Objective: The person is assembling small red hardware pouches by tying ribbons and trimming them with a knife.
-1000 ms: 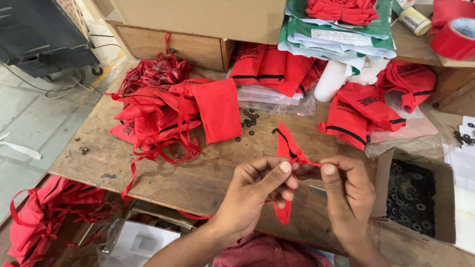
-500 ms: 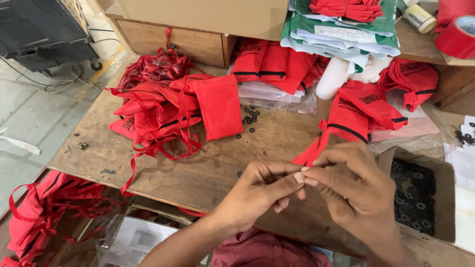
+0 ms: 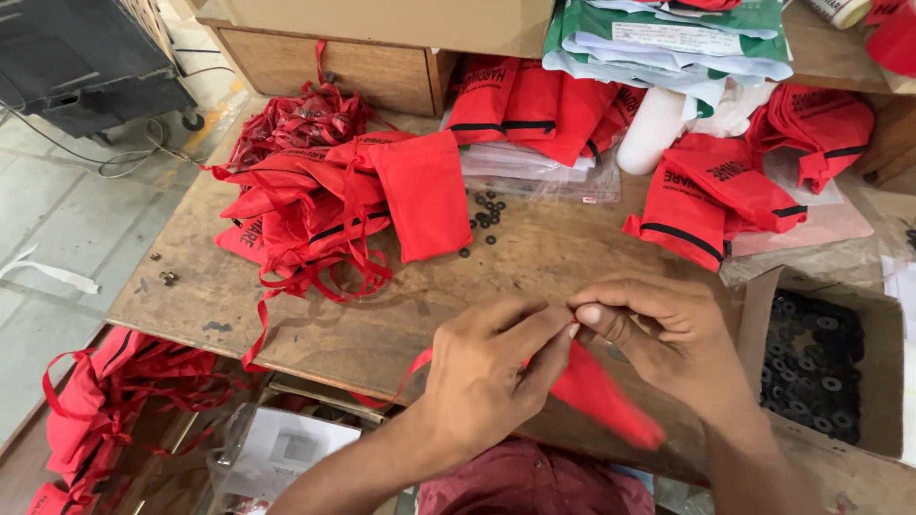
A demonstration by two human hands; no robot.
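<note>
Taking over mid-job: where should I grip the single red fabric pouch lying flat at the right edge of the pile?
Probably pinch the red fabric pouch at its lower free edge, coming from the front: that end lies flat on bare wooden table, while its top is tucked into the tangled pile of red pouches.

Bare wood lies open along the near edge of the bench (image 3: pixel 315 329), from the left corner up to the two hands. The middle offers a passage too, dotted with small black washers (image 3: pixel 487 215). A heap of red drawstring bags (image 3: pixel 315 205) blocks the left side, another red pile (image 3: pixel 711 195) crowds the right, and a cardboard box (image 3: pixel 754 315) walls the right edge.
</note>
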